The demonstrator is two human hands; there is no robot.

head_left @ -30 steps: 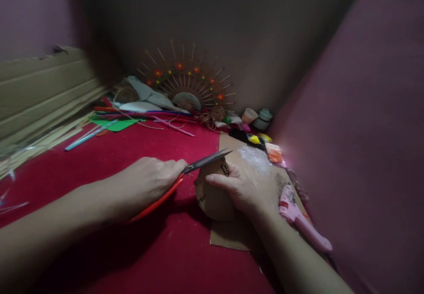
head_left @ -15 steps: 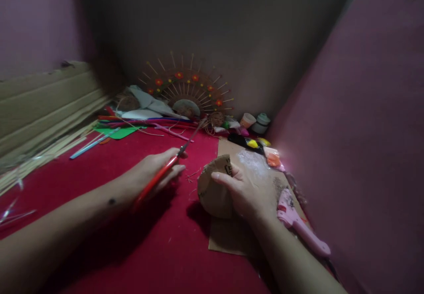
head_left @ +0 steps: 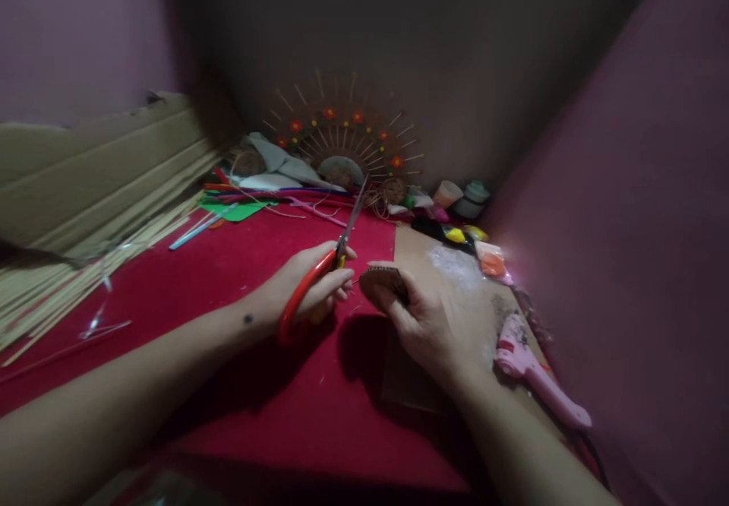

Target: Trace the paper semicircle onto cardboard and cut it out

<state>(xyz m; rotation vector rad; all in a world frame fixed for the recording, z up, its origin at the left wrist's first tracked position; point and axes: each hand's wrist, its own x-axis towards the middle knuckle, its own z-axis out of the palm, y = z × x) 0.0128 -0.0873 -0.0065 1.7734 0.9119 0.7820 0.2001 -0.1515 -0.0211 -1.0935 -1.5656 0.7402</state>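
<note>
My left hand is closed round a pair of scissors with red handles, the blades pointing up and away from me. In my right hand a cut piece of brown cardboard is pinched between thumb and fingers, tilted so that it looks foreshortened. The scissors and the cardboard are apart, a short gap between them above the red tabletop. Beneath my right hand lies a flat cardboard sheet, partly in shadow.
A pink glue gun lies right of my right hand. At the back stand a sunburst-shaped decoration with red flowers, twine, and small jars. Thin sticks, green paper and corrugated cardboard lie left.
The cardboard piece has turned from nearly face-on to strongly tilted in my right hand. The scissors have moved right and stand more upright. The view has shifted slightly left.
</note>
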